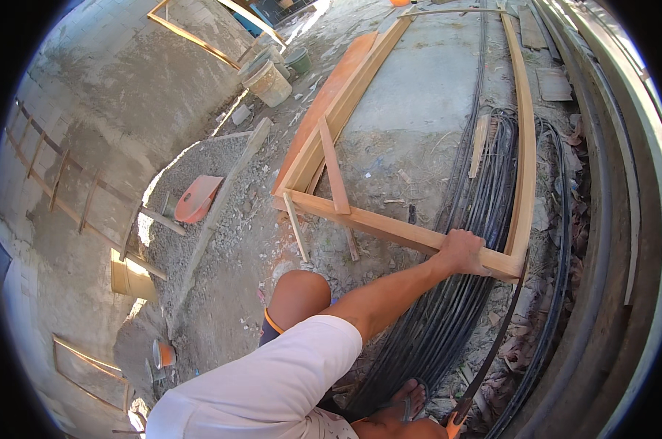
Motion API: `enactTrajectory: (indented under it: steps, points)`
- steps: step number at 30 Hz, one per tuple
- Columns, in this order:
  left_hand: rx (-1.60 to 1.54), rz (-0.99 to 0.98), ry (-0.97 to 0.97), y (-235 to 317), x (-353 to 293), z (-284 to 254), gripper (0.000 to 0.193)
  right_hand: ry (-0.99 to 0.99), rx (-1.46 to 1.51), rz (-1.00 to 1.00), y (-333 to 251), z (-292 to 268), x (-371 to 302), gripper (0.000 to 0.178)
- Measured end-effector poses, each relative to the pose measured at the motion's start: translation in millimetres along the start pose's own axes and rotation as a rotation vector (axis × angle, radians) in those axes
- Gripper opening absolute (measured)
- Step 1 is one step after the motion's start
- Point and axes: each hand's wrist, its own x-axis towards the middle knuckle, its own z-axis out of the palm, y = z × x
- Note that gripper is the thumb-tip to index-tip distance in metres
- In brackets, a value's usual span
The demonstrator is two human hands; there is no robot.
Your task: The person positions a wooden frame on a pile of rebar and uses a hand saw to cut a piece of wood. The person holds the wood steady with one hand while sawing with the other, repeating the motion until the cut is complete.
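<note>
My left hand (459,252) is closed over the near rail of a long wooden door frame (389,226), close to its right corner. The frame is raised off the ground at this end and stretches away from me. A reddish wood strip (334,167) lies slanted across its left corner. At the lower edge, a handsaw's orange handle (455,423) shows in part. Its dark blade (498,344) slopes up toward the frame's right corner; whether it touches the wood I cannot tell. My right hand is out of the picture.
Coiled black cables (484,197) run under the frame and beside my foot (408,399). To the left are a gravel pile (221,161) with a red basin-like piece (198,199), buckets (267,83) and a wooden ladder (68,201). Long beams (602,219) line the right side.
</note>
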Motion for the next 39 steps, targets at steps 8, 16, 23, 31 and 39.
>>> enactTrajectory:
  steps: [8, 16, 23, 31, 39]
  points:
    - [-0.001, 0.031, 0.018, -19, 0, -5, 0.083, -0.006, 0.163, 0.067, 7, 52, 129, 0.037]
    - [0.031, 0.04, -0.012, 0, 8, -10, 0.083, 0.081, 0.013, -0.048, 9, 3, -16, 0.056]
    - [0.02, 0.05, 0.01, 9, 7, -5, 0.078, 0.044, 0.001, 0.021, -30, 46, 166, 0.027]
    - [0.021, 0.062, 0.054, -17, -1, -1, 0.081, -0.087, -0.184, -0.021, 7, -10, -18, 0.041]
    - [-0.051, 0.034, 0.006, -17, 0, -5, 0.079, 0.003, 0.064, 0.037, -18, 67, 165, 0.033]
